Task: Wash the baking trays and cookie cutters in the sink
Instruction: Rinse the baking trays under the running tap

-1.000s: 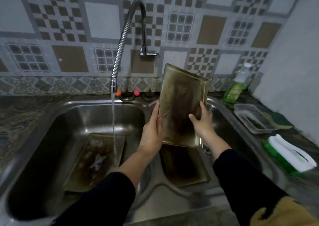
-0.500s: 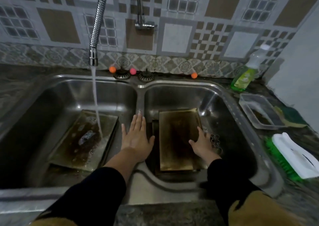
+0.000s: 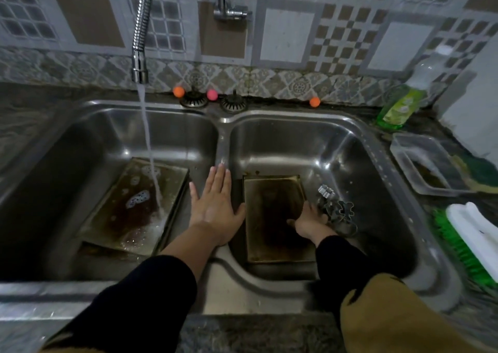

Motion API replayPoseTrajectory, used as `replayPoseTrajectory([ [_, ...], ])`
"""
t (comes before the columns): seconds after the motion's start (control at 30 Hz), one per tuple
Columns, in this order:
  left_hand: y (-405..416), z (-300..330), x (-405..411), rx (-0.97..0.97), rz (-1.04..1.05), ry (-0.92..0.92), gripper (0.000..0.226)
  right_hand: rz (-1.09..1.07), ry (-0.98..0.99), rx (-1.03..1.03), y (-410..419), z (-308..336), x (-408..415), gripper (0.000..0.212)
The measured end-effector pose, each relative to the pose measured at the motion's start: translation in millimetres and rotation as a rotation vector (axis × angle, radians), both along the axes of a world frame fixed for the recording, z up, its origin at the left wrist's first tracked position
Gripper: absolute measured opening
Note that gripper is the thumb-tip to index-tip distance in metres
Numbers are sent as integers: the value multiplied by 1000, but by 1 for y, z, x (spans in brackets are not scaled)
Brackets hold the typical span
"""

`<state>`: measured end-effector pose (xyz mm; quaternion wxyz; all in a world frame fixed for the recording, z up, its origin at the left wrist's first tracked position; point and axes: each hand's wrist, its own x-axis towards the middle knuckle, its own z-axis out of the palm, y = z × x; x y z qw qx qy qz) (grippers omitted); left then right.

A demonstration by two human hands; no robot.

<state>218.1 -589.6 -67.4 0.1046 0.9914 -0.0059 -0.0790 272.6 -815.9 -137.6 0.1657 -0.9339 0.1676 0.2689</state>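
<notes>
The head view looks down at a double steel sink (image 3: 223, 137), and only this one view is given. The faucet (image 3: 140, 56) is cut off by the top edge, so only its lower hose and nozzle show, and water runs from it into the left basin. There it falls on a dirty baking tray (image 3: 129, 212), which lies tilted on the basin floor with foam spots on it; its near edge is dark and hard to make out. In the right basin lies a second baking tray (image 3: 272, 212), flat, with a very dark middle; something dark seems to lie under it, but I cannot tell what. The left hand (image 3: 215, 207) rests flat on the divider between the basins, fingers straight and close together, holding nothing; its thumb is just beside the left edge of the second tray. The right hand (image 3: 307, 222) is low in the right basin at the right edge of that tray. Its fingers are partly hidden and blurred, so I cannot tell if they grip the tray. The cookie cutters (image 3: 336, 210) lie just right of this hand, in a small pile. On the counter at the right stand a soap bottle (image 3: 398, 107), a clear plastic box (image 3: 423, 164) and a scrub brush (image 3: 471, 239), partly cut off.
</notes>
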Motion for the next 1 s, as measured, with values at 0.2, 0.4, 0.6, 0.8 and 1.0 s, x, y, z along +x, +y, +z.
replayPoseTrajectory([
  [0.2,2,1,0,-5,-18,11,81,67,-27,23,0,7,-1,79],
  [0.4,3,0,-1,-58,-28,13,82,107,-219,33,17,33,-10,75],
  [0.6,27,6,3,-146,-158,70,71,195,-392,137,74,79,-19,60],
  [0.8,105,-3,1,-156,-80,126,63,326,-623,225,166,112,-35,49],
  [1.0,190,-30,1,-105,124,287,66,150,-365,534,267,71,-38,44],
])
